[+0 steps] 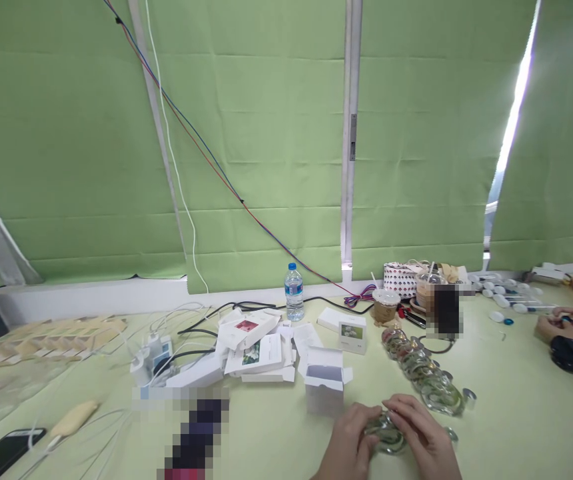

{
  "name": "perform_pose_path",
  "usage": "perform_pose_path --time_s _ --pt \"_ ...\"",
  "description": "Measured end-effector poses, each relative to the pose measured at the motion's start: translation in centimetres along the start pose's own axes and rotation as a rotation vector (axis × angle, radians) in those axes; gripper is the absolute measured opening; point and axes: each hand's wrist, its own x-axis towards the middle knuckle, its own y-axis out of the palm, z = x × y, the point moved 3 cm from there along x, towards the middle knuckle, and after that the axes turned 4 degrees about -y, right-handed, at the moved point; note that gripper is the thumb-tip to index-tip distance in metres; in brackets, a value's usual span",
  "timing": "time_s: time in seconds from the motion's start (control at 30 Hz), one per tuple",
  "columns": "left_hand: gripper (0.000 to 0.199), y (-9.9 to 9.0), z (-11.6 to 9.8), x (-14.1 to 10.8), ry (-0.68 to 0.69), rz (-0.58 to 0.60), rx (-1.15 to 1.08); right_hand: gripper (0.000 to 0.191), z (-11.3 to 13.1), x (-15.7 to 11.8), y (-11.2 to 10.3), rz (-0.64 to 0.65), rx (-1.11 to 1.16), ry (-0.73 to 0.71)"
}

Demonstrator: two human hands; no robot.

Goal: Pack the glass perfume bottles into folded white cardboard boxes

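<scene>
At the bottom, right of centre, my left hand [349, 440] and my right hand [424, 433] close from both sides on a small coil of greenish clear tubing [387, 437]. The fingertips of the two hands nearly meet over its top. Behind my left hand stands an open white box [324, 387] with its flaps up. Beyond my right hand a row of similar coiled bundles [416, 367] runs back across the table. A small silvery round piece [451, 435] lies just beside my right hand.
A water bottle [294, 293], flat white boxes [259, 353] and a lidded cup [385, 305] stand farther back. Cables and a power strip [194, 373] lie left, near a phone [6, 453]. At far right another person's hands [566, 325] hold a small item.
</scene>
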Motion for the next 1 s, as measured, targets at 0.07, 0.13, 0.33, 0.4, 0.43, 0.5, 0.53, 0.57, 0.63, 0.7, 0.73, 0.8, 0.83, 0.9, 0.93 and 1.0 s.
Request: perform_pose_path --time_s 0.07,0.13,0.33,0.4,0.43,0.5,0.53,0.57,0.63,0.7,0.73,0.8,0.83,0.9,0.93,1.0 --pt "0.038 0.01 0.15 -0.04 -0.001 -0.003 -0.004 0.026 0.1 -0.02 0.0 0.003 -0.001 -0.021" --pt "0.039 0.03 0.33 -0.05 -0.004 -0.003 0.001 0.025 0.24 -0.05 -0.03 0.01 0.003 -0.043" --pt "0.042 0.11 0.52 0.05 0.002 -0.003 0.011 0.019 0.63 0.07 -0.13 -0.001 0.023 -0.071" --pt "0.043 0.11 0.4 0.03 -0.01 -0.004 0.009 0.018 0.71 0.1 -0.06 0.005 0.027 -0.067" --pt "0.043 0.11 0.34 0.01 -0.017 -0.003 0.007 0.018 0.72 0.08 -0.02 0.008 0.026 -0.065" --pt "0.044 0.11 0.24 -0.01 -0.028 -0.002 0.001 0.017 0.64 -0.03 0.03 0.002 0.019 -0.065" --pt "0.044 0.11 0.21 -0.02 -0.027 -0.003 -0.006 0.016 0.54 -0.13 0.04 -0.005 0.014 -0.066" --pt "0.045 0.11 0.2 -0.02 -0.024 -0.003 -0.013 0.016 0.42 -0.23 0.05 -0.012 0.01 -0.066" --pt "0.046 0.12 0.22 -0.03 -0.02 -0.004 -0.019 0.015 0.15 -0.44 0.05 -0.028 0.0 -0.066" --pt "0.049 0.13 0.27 -0.05 -0.028 -0.004 -0.013 0.015 -0.03 -0.56 0.08 -0.034 -0.011 -0.07" --pt "0.051 0.14 0.28 -0.06 -0.036 -0.002 -0.009 0.015 -0.06 -0.58 0.09 -0.038 -0.018 -0.074" --pt "0.053 0.14 0.23 -0.08 -0.05 0.003 -0.002 0.017 0.02 -0.53 0.11 -0.045 -0.036 -0.076" --pt "0.053 0.13 0.17 -0.09 -0.053 0.005 0.002 0.018 0.12 -0.48 0.12 -0.05 -0.048 -0.076" --pt "0.05 0.1 -0.03 -0.15 -0.049 0.005 0.005 0.02 0.36 -0.37 0.16 -0.054 -0.073 -0.073" --pt "0.049 0.08 -0.15 -0.19 -0.044 0.005 0.005 0.021 0.49 -0.32 0.19 -0.048 -0.082 -0.071" --pt "0.048 0.02 -0.41 -0.29 -0.038 0.002 -0.003 0.023 0.72 -0.28 0.25 -0.028 -0.088 -0.07"
